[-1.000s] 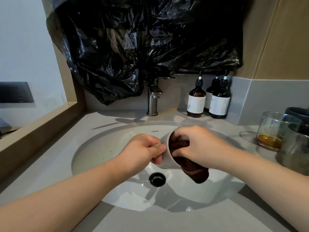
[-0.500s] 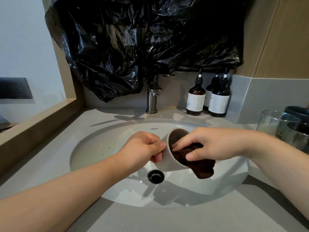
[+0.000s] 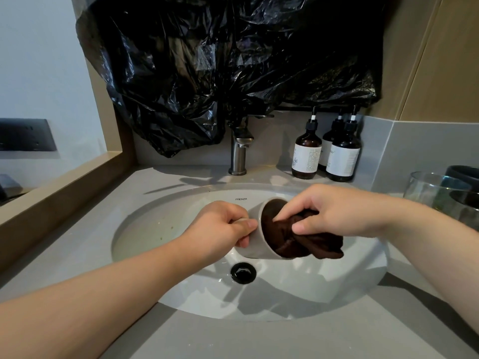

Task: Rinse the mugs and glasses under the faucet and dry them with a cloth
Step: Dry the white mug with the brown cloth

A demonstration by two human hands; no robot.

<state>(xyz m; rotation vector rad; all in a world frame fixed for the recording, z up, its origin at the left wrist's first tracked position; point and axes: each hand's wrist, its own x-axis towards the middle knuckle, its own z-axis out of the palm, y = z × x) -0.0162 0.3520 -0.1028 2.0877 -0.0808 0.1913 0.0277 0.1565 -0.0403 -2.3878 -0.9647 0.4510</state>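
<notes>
The left hand (image 3: 223,225) is closed around the side of a pale grey mug (image 3: 255,242), thumb on the near side and fingers curled about its handle area, holding it tipped on its side above the basin with the mouth turned to the right. The right hand (image 3: 334,211) pinches a dark brown cloth (image 3: 298,237) between thumb and fingertips and has it stuffed into the mug's mouth; a loose fold of the cloth spills out over the lower rim and hangs to the right.

The mug is held over the middle of the white oval sink (image 3: 298,294), just above and slightly right of the black drain (image 3: 243,272). Some small brownish specks lie on the left slope of the bowl. The grey tabletop (image 3: 233,340) runs all around the sink.

Behind the bowl stands a brushed-metal faucet (image 3: 239,154), with no water running that I can see. To its right, against the back wall, three dark pump bottles (image 3: 307,156) with white labels stand close together. Further right, at the edge of view, a clear glass (image 3: 430,187) sits on the tabletop with a dark mug-like vessel (image 3: 464,172) just behind it; what else stands there is cut off.

A crumpled black plastic sheet (image 3: 220,60) hangs over the wall above the faucet, its lowest folds touching the faucet's top. On the left a wooden ledge (image 3: 64,185) borders the tabletop.
</notes>
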